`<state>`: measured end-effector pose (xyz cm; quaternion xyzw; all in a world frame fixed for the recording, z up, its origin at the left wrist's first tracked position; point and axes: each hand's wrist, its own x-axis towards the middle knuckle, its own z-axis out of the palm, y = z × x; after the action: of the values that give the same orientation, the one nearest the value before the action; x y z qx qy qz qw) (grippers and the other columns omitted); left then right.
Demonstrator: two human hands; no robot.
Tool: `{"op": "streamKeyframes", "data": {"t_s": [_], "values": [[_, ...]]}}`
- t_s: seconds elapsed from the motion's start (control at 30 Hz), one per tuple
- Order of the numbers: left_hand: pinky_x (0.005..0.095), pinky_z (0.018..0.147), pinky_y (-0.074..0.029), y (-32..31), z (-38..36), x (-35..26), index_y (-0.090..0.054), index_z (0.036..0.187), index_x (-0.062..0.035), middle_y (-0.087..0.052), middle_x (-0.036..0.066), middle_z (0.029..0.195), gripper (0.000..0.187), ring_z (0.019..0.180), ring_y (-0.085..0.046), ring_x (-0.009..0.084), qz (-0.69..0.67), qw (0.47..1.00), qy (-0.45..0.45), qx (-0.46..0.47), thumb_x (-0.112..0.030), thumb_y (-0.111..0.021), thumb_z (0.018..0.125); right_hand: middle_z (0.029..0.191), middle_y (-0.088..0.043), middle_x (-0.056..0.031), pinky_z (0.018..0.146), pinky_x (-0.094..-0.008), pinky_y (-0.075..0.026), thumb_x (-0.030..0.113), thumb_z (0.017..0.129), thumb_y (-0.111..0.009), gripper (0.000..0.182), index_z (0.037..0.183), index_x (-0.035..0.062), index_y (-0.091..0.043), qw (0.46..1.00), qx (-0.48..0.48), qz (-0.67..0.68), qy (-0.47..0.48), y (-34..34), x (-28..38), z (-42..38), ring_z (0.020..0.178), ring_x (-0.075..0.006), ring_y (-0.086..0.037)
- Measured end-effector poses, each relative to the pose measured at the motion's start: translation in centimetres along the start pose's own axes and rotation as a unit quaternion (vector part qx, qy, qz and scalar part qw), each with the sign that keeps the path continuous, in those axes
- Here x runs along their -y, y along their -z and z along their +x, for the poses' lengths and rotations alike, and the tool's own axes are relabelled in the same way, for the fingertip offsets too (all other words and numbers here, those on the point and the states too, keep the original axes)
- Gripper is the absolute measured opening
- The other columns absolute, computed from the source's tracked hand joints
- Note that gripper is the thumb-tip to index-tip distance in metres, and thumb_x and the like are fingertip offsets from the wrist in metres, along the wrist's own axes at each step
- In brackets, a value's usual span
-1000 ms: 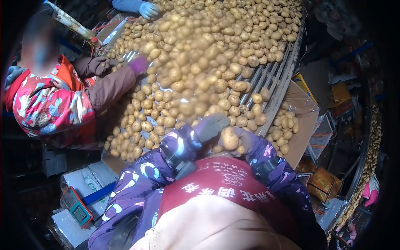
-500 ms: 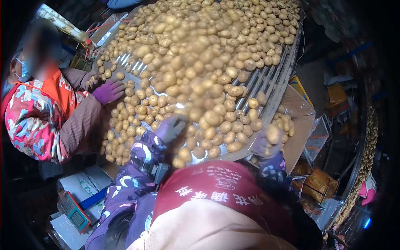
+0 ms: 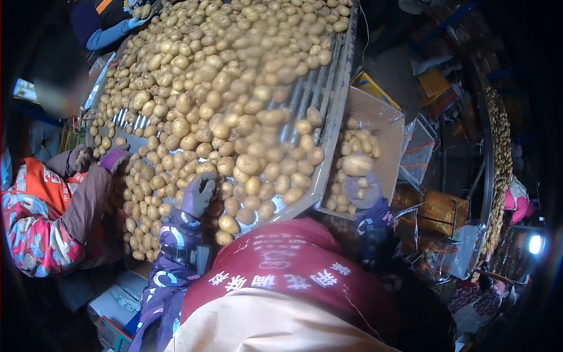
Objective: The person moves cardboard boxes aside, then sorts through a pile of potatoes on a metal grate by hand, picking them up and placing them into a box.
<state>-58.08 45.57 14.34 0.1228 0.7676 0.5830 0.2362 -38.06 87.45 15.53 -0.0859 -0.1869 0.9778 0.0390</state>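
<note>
Potato pile (image 3: pixel 182 108) gets chopped off by the top edge and goes kinda blurry around upper middle.

Big pale-yellow oval potato (image 3: pixel 357 165), lying sort of sideways right at the grey-purple gloved right hand (image 3: pixel 363 192), over the open brown cardboard box (image 3: pixel 376 114). Can't tell if it's gripped or just resting there. Smaller tan roundish potatoes (image 3: pixel 359 142) are piled loose below, and tons more cover the grey slatted metal table (image 3: pixel 335 76).
</note>
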Motion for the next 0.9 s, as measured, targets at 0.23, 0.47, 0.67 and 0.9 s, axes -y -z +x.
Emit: {"op": "streamKeyframes", "data": {"t_s": [0.23,0.47,0.67,0.9], "values": [[0.0284,0.085,-0.052,0.9,0.5,1.2,-0.064,0.12,-0.0017,-0.068,0.008,0.112,0.026,0.098,-0.062,0.0138,0.157,0.987,-0.025,-0.002,-0.019,-0.06,0.101,0.109,-0.06,-0.0043,0.059,-0.0229,-0.047,0.022,0.093,-0.063,0.065,0.151,0.0082,-0.039,0.933,-0.208,-0.287,0.063,-1.1,-0.7,-4.8,0.073,-0.0096,-0.055],[0.0298,0.081,-0.054,0.5,0.5,2.2,-0.062,0.12,-0.0027,-0.066,0.007,0.11,0.025,0.095,-0.061,0.0155,0.012,1.0,0.006,-0.017,-0.019,-0.06,0.101,0.106,-0.06,-0.0037,0.077,-0.0267,-0.054,0.038,0.103,-0.054,0.036,0.124,0.0092,-0.057,0.981,-0.094,0.012,0.168,7.4,1.7,-15.7,0.091,-0.0157,-0.061],[0.0277,0.076,-0.052,2.0,1.8,3.4,-0.063,0.118,-0.0018,-0.063,0.003,0.103,0.021,0.087,-0.058,0.0113,0.082,0.996,-0.04,0.013,-0.014,-0.058,0.102,0.087,-0.058,0.0007,0.061,-0.0195,-0.05,0.043,0.103,-0.052,0.034,0.11,0.0111,-0.062,0.745,-0.534,-0.059,0.395,11.9,3.5,-27.2,0.079,-0.0093,-0.058],[0.0238,0.064,-0.048,3.1,2.7,2.5,-0.064,0.107,-0.0023,-0.064,0.0,0.089,0.015,0.073,-0.056,0.0078,0.124,0.992,-0.017,0.03,-0.015,-0.061,0.1,0.095,-0.061,-0.0024,0.063,-0.0226,-0.05,0.037,0.095,-0.066,0.031,0.106,0.008,-0.063,0.845,-0.357,-0.023,0.397,14.9,-2.0,-27.7,0.078,-0.013,-0.057]]}}
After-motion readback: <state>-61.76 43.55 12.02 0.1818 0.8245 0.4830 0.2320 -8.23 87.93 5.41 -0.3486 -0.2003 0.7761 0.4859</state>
